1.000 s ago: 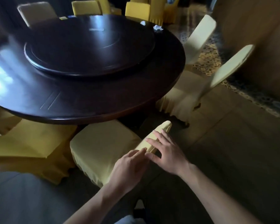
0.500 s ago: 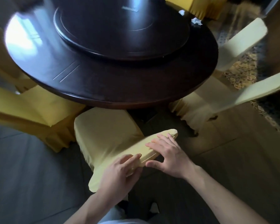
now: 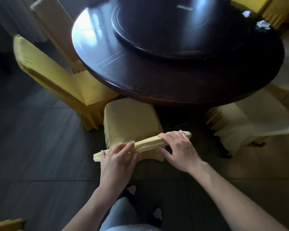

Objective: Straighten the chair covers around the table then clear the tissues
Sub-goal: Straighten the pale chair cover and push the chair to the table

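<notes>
Under both hands, at the near edge of the round dark bench [image 3: 157,84], runs the top edge of a chair back dressed in a yellow chair cover [image 3: 145,143]. The left hand [image 3: 118,161] holds the left part of that edge, fingers curled over the fabric and the thumb on the near side; its grip is closed round the cover. The right hand [image 3: 178,151] holds the right part the same way, fingers draped over the top and the thumb pressed against the near face, so this grip too is clasped on the cover. A short stretch of bare fabric shows between the two hands, and the cover's corners stick out past each hand.

Beyond the hands, the seat of this chair [image 3: 130,119] is pushed toward the bench, its far edge tucked under the rim. Left of the left hand, well apart, stands a second yellow-covered chair [image 3: 57,77], turned at an angle to the bench. Right of the right hand is a paler covered chair [image 3: 232,124], blurred. Far beyond the right hand, near the far rim of the bench beside the raised turntable [image 3: 182,27], lie crumpled white tissues [image 3: 263,25], too blurred to count. Below the hands, the dark floor [image 3: 40,147] and the person's legs show.
</notes>
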